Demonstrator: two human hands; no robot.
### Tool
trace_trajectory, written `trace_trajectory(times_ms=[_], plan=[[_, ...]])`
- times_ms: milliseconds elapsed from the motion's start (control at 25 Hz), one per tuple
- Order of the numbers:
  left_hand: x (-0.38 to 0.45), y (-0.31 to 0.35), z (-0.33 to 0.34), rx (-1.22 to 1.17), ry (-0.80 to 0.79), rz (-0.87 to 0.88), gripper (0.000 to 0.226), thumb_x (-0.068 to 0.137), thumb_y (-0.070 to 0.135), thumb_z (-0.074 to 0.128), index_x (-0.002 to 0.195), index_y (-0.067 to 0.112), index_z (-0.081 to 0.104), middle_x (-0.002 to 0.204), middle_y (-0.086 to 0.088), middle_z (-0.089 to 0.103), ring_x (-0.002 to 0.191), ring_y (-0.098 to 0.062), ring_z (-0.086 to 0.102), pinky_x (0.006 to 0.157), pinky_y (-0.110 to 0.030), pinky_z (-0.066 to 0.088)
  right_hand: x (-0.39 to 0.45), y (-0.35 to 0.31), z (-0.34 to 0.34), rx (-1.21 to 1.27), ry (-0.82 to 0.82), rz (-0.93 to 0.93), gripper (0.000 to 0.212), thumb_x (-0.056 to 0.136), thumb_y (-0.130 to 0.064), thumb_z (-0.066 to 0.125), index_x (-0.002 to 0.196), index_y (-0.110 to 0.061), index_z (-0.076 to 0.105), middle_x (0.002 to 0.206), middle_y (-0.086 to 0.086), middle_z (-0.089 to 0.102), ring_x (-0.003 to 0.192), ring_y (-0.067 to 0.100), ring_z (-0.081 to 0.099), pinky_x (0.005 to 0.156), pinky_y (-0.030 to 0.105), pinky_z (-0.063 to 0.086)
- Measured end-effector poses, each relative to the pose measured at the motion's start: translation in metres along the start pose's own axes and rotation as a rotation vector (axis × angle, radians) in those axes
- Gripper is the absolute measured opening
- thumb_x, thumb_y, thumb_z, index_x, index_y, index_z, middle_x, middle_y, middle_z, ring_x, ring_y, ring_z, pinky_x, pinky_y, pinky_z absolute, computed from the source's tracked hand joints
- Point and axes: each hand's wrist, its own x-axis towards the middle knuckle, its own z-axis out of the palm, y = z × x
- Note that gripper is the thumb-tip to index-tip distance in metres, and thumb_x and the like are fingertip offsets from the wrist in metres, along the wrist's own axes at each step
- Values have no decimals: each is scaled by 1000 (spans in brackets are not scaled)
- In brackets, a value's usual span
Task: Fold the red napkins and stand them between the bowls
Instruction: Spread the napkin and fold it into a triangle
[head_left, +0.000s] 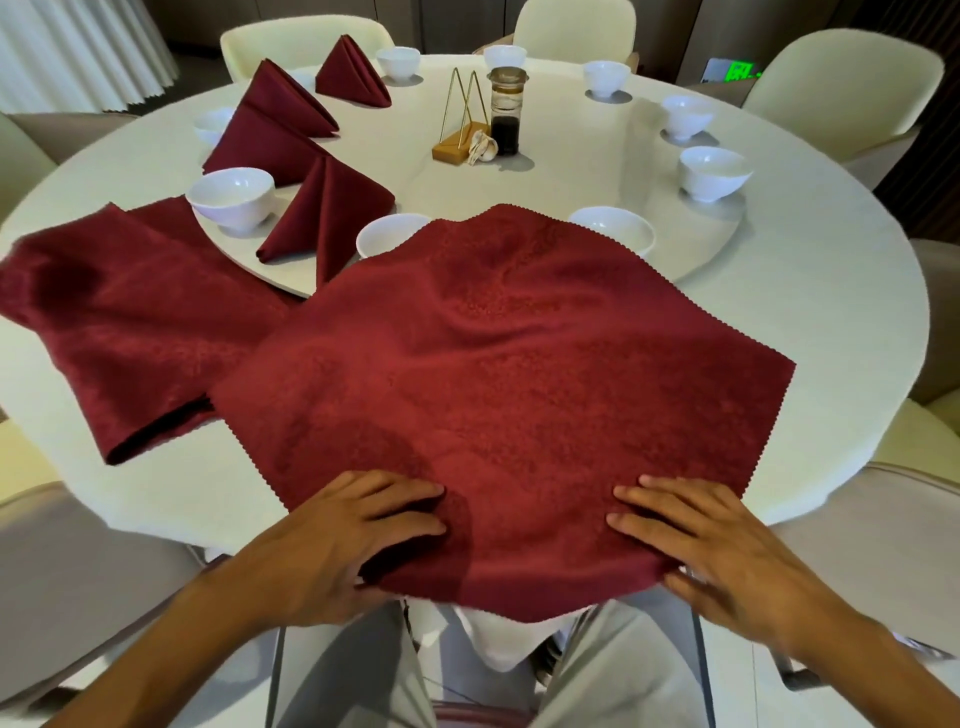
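A large red napkin (498, 374) lies spread like a diamond on the white table, its near corner hanging over the front edge. My left hand (343, 535) and my right hand (706, 540) rest on its near part, fingers spread, thumbs tucked under the edge. A pile of folded red napkins (124, 322) lies to the left. Three folded napkins stand on the turntable: one (327, 218) between the near-left bowls, another (283, 114) behind it, the third (353, 73) at the far left. White bowls ring the turntable, such as one (231, 197) at left and one (613, 231) behind the spread napkin.
At the turntable's (691, 244) centre stand a gold triangular holder (462, 124) and a dark glass jar (506, 111). Cream chairs (841, 78) surround the round table. A grey chair seat (78, 571) sits at my near left.
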Motion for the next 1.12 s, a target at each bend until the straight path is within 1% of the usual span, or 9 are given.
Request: trace_trajectory(times_ms=[200,320,400,520,600,720,880,1000,1120], plan=[[2,8,-35,-708,-103,-168,8,89,28,66,94,31,72,92,12,70,83,-6,64,72,-29,50,4,-1,-46,642,-69,179,21,91,-41,58,109,-38,69,106,-17,69,99,1,62,87,26,47],[20,-10,-67,-920,-207,-305,26,83,39,68,85,13,71,77,1,63,71,-10,55,68,-27,42,39,20,-90,993,-264,309,10,94,-21,64,94,-19,74,83,-2,67,75,13,58,71,31,44],[45,-34,-78,-952,-27,-475,42,77,47,69,85,5,67,77,0,61,71,-13,53,70,-29,40,80,40,-105,949,-159,514,15,90,-19,63,90,-6,69,79,10,65,71,21,54,71,38,43],[78,-62,-74,-316,405,-629,40,80,49,63,103,17,67,97,5,70,87,-17,64,81,-35,48,136,46,-98,299,194,747,27,92,-33,58,104,-10,66,100,13,70,87,29,62,81,44,46],[79,-53,-57,-108,421,-434,46,84,53,58,118,23,65,116,5,67,104,-16,62,93,-35,48,144,29,-77,39,366,602,32,93,-33,53,119,-16,61,114,9,67,100,33,60,87,45,46],[60,-34,-16,3,151,-272,58,87,62,47,132,28,59,138,4,58,126,-16,54,106,-39,42,123,-10,-35,99,200,436,51,94,-49,38,134,-23,56,139,2,57,126,26,53,107,44,39],[42,-32,14,65,99,-328,54,102,55,19,141,33,49,150,5,46,137,-17,44,112,-36,29,105,-17,2,42,-51,485,78,85,-66,-10,154,-36,10,162,-13,4,150,9,-1,119,28,-10],[38,-15,21,172,115,-242,52,105,46,13,136,33,53,143,0,54,128,-22,55,104,-38,41,83,-13,-1,31,-78,493,78,82,-72,-14,151,-40,7,159,-19,0,148,4,-5,118,25,-11],[34,6,26,174,111,-252,50,104,52,23,142,33,48,152,1,44,139,-19,42,109,-40,30,66,-19,-5,64,-67,517,75,89,-72,-6,151,-38,19,160,-15,12,149,8,5,120,29,-3]])
